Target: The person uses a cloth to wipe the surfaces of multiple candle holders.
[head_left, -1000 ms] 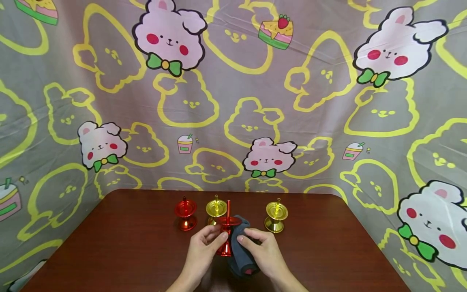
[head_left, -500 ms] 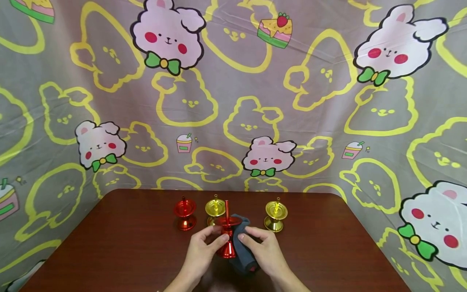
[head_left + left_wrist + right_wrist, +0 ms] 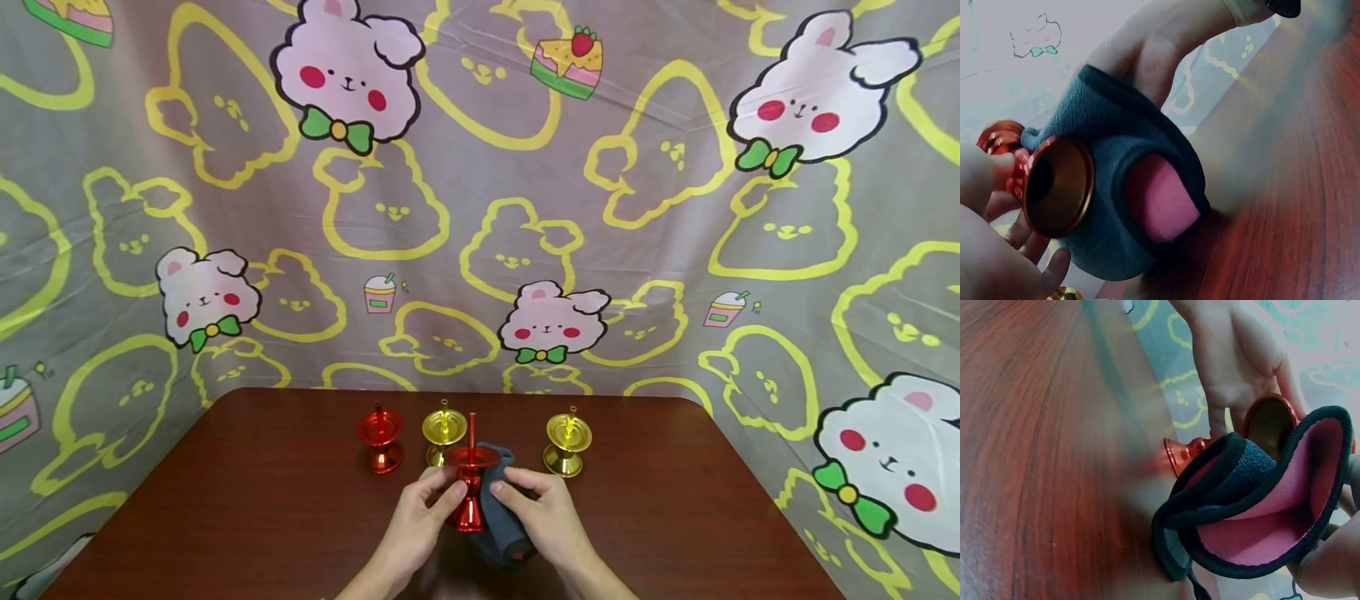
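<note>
My left hand [image 3: 420, 517] holds a red metallic candle holder [image 3: 470, 510] by its stem, upright above the table in the head view. A thin spike rises from its dish. My right hand [image 3: 551, 512] pinches a dark blue-grey cloth [image 3: 501, 523] between thumb and fingers, against the right side of the holder. In the left wrist view the holder's hollow base [image 3: 1060, 187] faces the camera and the cloth [image 3: 1104, 119] lies right behind it. The cloth's pink underside [image 3: 1257, 537] shows in the right wrist view. Part of the stem is hidden by the left fingers.
Behind the hands on the brown table [image 3: 247, 508] stand another red candle holder [image 3: 382, 442], a gold one [image 3: 444, 427] partly hidden by the held one, and a second gold one [image 3: 567, 446] to the right. A patterned curtain [image 3: 660, 250] surrounds the table.
The held candle holder has shifted and tilted very slightly between the fingers, and the cloth has moved a little with it. Both hands keep their grips; the standing holders have not moved.
</note>
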`<state>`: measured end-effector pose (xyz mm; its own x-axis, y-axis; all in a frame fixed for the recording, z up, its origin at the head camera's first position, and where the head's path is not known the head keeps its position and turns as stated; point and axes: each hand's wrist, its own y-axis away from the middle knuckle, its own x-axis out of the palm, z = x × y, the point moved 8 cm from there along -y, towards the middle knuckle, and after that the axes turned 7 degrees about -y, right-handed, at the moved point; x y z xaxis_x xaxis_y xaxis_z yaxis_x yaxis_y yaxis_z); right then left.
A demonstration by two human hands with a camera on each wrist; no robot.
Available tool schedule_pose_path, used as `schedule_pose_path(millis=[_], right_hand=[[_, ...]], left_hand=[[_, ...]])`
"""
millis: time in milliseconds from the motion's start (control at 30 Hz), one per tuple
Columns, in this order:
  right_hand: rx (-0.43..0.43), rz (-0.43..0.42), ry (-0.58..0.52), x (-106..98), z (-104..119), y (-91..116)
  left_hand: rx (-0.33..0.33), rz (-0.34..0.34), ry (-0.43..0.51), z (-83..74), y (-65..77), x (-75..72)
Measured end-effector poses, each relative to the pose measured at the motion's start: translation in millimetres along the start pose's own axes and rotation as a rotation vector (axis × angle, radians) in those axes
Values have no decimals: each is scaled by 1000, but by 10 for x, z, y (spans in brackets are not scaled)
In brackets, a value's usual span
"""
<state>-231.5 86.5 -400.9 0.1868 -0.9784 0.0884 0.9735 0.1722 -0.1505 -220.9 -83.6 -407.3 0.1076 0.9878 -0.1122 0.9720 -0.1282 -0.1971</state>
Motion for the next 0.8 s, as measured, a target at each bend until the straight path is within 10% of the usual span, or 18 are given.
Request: schedule_pose_path(millis=[333,800], right_hand=[[-62,-53,25,-7,37,-18],[-120,-21,70,73,120,-2]], left_hand=[[-29,-220,22,11,-9,-149],[-58,-274,-15,-9,-43,-203]])
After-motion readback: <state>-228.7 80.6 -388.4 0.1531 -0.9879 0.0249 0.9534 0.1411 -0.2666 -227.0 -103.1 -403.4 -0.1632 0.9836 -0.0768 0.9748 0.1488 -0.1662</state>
